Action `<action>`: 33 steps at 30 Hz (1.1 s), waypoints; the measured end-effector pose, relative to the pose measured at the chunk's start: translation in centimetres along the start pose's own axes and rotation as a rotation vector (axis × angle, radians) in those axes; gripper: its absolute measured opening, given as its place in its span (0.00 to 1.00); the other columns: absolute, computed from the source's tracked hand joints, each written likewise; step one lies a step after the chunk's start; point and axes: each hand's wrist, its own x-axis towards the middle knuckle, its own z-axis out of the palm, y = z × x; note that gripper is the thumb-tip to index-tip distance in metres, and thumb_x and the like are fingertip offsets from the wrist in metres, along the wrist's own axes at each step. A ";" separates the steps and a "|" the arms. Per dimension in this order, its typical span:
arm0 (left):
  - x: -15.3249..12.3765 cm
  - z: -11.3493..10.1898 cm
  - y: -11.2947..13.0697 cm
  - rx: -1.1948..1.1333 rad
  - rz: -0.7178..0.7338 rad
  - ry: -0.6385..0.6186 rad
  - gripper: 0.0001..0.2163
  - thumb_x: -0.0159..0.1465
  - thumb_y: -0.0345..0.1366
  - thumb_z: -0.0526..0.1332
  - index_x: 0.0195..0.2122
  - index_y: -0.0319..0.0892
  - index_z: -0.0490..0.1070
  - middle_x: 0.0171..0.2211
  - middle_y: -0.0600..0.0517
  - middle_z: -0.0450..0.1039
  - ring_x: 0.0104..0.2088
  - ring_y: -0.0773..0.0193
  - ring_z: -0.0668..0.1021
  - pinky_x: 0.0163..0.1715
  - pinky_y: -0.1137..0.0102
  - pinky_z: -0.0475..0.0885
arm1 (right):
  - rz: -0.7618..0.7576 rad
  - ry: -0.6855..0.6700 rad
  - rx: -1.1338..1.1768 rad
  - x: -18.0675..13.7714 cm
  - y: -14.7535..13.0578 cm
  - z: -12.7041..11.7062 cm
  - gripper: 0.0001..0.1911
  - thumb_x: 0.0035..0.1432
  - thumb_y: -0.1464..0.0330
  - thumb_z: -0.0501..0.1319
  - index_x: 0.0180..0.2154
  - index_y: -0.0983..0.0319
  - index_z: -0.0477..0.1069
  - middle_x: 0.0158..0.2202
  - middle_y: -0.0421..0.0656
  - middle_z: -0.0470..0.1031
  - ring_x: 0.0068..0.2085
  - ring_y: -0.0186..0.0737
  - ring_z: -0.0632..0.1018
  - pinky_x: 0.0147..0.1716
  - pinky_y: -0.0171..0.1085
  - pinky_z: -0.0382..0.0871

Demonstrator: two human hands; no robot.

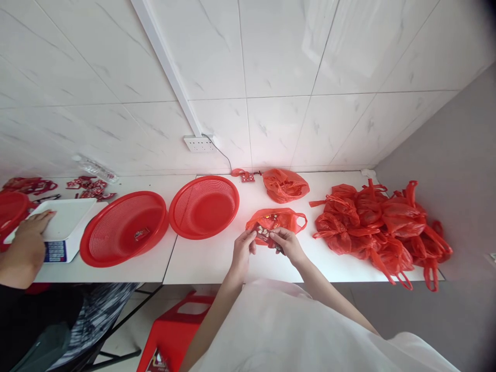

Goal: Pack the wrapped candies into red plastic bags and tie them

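Note:
My left hand [244,249] pinches the left side of a small dark red printed packet [263,233]. The packet's other side is gripped by my right hand [287,243], with the thumb on top. A dark piece shows under the right fingers, too small to name. Just behind both hands lies an opened red plastic bag [253,215], its handle loop spread to the right. Small shiny wrapped pieces [273,217] show inside its mouth. Another red plastic bag [285,185] sits bunched behind it, near the wall.
Several tied red bags [368,217] are heaped at the right. Red baskets stand leftward: one bare inside [205,206], another [116,248] holding a packet [141,234]. Farther left, a person's hand [36,223] rests on a white scale [72,214]. A red stool [166,330] is below.

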 end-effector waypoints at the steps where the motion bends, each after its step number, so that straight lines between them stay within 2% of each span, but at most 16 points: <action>1: -0.1 0.0 0.1 -0.023 -0.030 -0.014 0.12 0.57 0.44 0.65 0.26 0.41 0.68 0.15 0.59 0.65 0.16 0.71 0.67 0.21 0.74 0.60 | 0.001 0.004 -0.006 -0.1 -0.1 0.0 0.18 0.52 0.53 0.65 0.33 0.61 0.72 0.21 0.37 0.72 0.18 0.28 0.66 0.16 0.30 0.62; 4: -0.4 0.2 0.4 -0.112 -0.101 -0.062 0.12 0.57 0.45 0.65 0.37 0.43 0.70 0.26 0.53 0.77 0.27 0.65 0.78 0.30 0.72 0.68 | 0.003 0.021 -0.028 -0.1 -0.5 -0.2 0.18 0.50 0.53 0.66 0.34 0.61 0.73 0.21 0.37 0.70 0.19 0.30 0.68 0.16 0.30 0.61; 7: -0.8 0.4 0.5 -0.149 -0.019 -0.079 0.10 0.57 0.41 0.65 0.37 0.43 0.71 0.35 0.50 0.79 0.37 0.61 0.81 0.39 0.68 0.71 | 0.014 0.066 0.050 0.3 -0.5 -0.6 0.20 0.51 0.54 0.66 0.40 0.60 0.72 0.24 0.38 0.73 0.22 0.32 0.71 0.19 0.31 0.64; 10: -1.0 0.5 0.4 -0.126 0.103 -0.064 0.06 0.56 0.38 0.65 0.31 0.42 0.72 0.33 0.52 0.78 0.35 0.63 0.79 0.37 0.69 0.72 | 0.027 0.097 0.263 0.9 0.4 -1.1 0.20 0.52 0.56 0.66 0.43 0.60 0.71 0.32 0.41 0.76 0.29 0.34 0.75 0.26 0.32 0.69; 12: -1.0 0.5 0.4 -0.079 0.128 -0.056 0.06 0.56 0.38 0.65 0.28 0.41 0.72 0.32 0.51 0.77 0.33 0.63 0.79 0.36 0.68 0.72 | 0.061 0.085 0.380 1.2 1.1 -1.5 0.20 0.51 0.59 0.67 0.45 0.60 0.71 0.36 0.42 0.77 0.34 0.36 0.77 0.34 0.35 0.72; 17: -0.9 0.5 0.3 -0.088 0.124 -0.071 0.08 0.57 0.41 0.65 0.33 0.42 0.74 0.35 0.50 0.77 0.37 0.61 0.79 0.40 0.65 0.73 | 0.113 0.029 0.490 1.2 2.4 -1.9 0.27 0.44 0.70 0.70 0.49 0.59 0.71 0.39 0.42 0.78 0.40 0.39 0.79 0.46 0.39 0.72; 20: -0.9 0.6 0.2 -0.101 0.124 -0.066 0.11 0.57 0.43 0.66 0.35 0.41 0.74 0.36 0.50 0.77 0.37 0.61 0.79 0.42 0.64 0.73 | 0.122 0.029 0.501 0.9 2.6 -1.9 0.25 0.44 0.70 0.70 0.47 0.59 0.73 0.42 0.43 0.78 0.44 0.39 0.78 0.51 0.39 0.70; 26: -0.7 0.8 -0.1 -0.056 0.115 0.014 0.13 0.51 0.39 0.71 0.35 0.41 0.72 0.33 0.51 0.77 0.34 0.65 0.78 0.40 0.68 0.73 | 0.143 -0.054 0.432 0.1 2.6 -2.1 0.20 0.46 0.65 0.72 0.43 0.63 0.77 0.47 0.47 0.78 0.50 0.43 0.77 0.55 0.42 0.68; 33: -0.8 0.7 0.1 -0.041 0.097 0.045 0.20 0.49 0.41 0.72 0.39 0.43 0.68 0.31 0.52 0.77 0.32 0.64 0.79 0.34 0.68 0.73 | 0.192 -0.079 0.410 -0.5 3.1 -2.3 0.21 0.46 0.64 0.72 0.44 0.62 0.77 0.47 0.47 0.78 0.51 0.45 0.77 0.52 0.42 0.70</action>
